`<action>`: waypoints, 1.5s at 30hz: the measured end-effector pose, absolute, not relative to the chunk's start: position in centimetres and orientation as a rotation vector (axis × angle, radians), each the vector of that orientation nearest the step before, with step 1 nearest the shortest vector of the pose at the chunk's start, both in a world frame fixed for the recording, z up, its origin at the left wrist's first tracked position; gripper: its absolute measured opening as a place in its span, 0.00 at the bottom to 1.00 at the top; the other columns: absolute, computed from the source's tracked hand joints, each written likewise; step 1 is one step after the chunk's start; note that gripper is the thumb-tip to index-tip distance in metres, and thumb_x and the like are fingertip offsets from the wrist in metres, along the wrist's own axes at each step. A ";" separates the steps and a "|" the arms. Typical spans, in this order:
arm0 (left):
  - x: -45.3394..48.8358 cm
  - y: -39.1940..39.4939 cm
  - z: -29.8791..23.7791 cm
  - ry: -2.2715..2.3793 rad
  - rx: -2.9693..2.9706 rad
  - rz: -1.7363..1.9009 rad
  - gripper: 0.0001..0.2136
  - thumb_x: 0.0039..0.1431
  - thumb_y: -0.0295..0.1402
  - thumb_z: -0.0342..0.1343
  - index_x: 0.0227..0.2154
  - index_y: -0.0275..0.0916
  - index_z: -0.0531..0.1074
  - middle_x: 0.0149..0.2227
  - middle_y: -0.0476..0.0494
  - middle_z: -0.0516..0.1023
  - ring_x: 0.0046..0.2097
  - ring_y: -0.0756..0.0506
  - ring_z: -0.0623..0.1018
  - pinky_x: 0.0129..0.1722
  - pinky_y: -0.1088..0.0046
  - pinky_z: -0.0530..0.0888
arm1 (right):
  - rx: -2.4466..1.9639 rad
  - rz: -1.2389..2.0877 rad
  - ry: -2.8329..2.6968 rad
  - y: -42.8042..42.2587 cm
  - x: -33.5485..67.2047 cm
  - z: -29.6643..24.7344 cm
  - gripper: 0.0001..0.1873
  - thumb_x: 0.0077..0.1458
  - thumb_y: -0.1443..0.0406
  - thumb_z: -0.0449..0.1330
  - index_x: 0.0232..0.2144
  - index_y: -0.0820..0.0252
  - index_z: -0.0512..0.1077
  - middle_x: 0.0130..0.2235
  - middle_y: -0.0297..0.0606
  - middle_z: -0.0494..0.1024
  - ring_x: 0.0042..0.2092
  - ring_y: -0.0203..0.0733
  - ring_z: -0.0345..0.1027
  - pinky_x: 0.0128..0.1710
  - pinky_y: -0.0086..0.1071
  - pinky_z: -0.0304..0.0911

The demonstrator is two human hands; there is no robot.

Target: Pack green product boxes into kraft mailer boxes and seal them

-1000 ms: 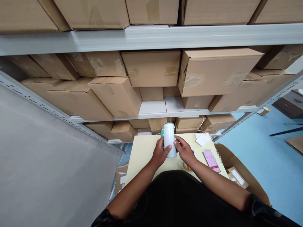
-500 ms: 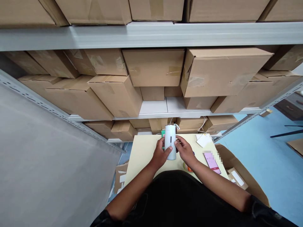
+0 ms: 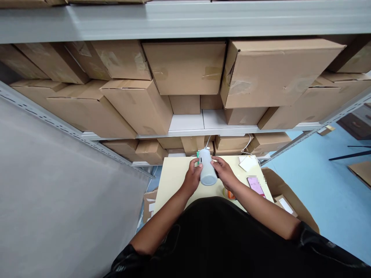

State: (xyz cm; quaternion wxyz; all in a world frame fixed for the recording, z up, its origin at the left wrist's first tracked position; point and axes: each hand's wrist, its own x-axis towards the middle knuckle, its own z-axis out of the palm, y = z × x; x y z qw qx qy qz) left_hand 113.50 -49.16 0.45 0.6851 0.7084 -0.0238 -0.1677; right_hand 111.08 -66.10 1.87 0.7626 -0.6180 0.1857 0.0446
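Observation:
A pale blue-white bottle [image 3: 207,170] is held between my two hands above the cream table [image 3: 172,179]. Its round base tilts up toward me, and its top points away to the shelf. My left hand [image 3: 192,177] is closed on its left side, thumb on the near face. On the right side, my right hand [image 3: 225,172] grips it with thumb and fingers. The bottle's cap end is mostly out of sight. Something green [image 3: 198,154] shows just behind the left fingers. A roll of tape [image 3: 229,194] with an orange inside lies beneath my right forearm.
On the table's right are a phone [image 3: 255,186] with a pink screen and a white box [image 3: 247,163] with a cable. Shelves [image 3: 185,131] full of cardboard boxes [image 3: 185,69] rise ahead. A large open carton [image 3: 285,185] stands at the right, a grey wall [image 3: 72,193] at the left.
The bottle has tipped, so its base now faces me and its printed front has turned left and partly out of view. Both hands keep their hold. The whole view has shifted slightly.

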 end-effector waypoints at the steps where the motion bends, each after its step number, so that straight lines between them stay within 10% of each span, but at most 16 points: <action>1: 113.5 -49.1 0.4 -0.045 1.603 -0.368 0.28 0.65 0.58 0.52 0.58 0.43 0.66 0.43 0.44 0.79 0.39 0.42 0.77 0.39 0.65 0.73 | -1.344 0.106 0.412 -66.0 111.1 2.0 0.33 0.51 0.45 0.68 0.54 0.55 0.72 0.32 0.31 0.73 0.31 0.41 0.68 0.31 0.35 0.66; 16: 113.0 -49.1 -0.1 -0.006 1.541 -0.393 0.28 0.64 0.58 0.54 0.57 0.43 0.66 0.42 0.44 0.79 0.39 0.42 0.77 0.39 0.65 0.74 | -1.381 0.104 0.422 -65.5 110.7 1.7 0.30 0.51 0.45 0.67 0.50 0.54 0.73 0.31 0.30 0.73 0.29 0.40 0.66 0.29 0.34 0.63; 28: 113.1 -49.1 -1.6 -0.213 1.433 -0.443 0.32 0.56 0.35 0.64 0.62 0.41 0.60 0.56 0.35 0.77 0.53 0.40 0.79 0.55 0.58 0.74 | -1.578 0.049 0.150 -67.3 110.7 -0.8 0.37 0.49 0.57 0.70 0.61 0.50 0.66 0.52 0.38 0.76 0.43 0.44 0.71 0.44 0.39 0.68; 34: 113.3 -49.0 -3.5 -0.245 1.528 -0.480 0.32 0.51 0.27 0.64 0.61 0.42 0.65 0.58 0.36 0.76 0.56 0.40 0.78 0.55 0.59 0.75 | -1.683 0.093 0.219 -68.0 110.5 -3.1 0.32 0.47 0.59 0.71 0.54 0.54 0.68 0.41 0.34 0.79 0.42 0.46 0.73 0.43 0.39 0.69; 45: 121.5 -48.1 -12.6 0.103 2.102 -0.587 0.19 0.58 0.38 0.65 0.51 0.38 0.74 0.58 0.32 0.79 0.58 0.36 0.79 0.56 0.61 0.72 | -1.617 0.031 0.359 -70.0 109.1 -5.6 0.36 0.43 0.61 0.72 0.55 0.52 0.66 0.45 0.35 0.80 0.46 0.50 0.75 0.49 0.46 0.71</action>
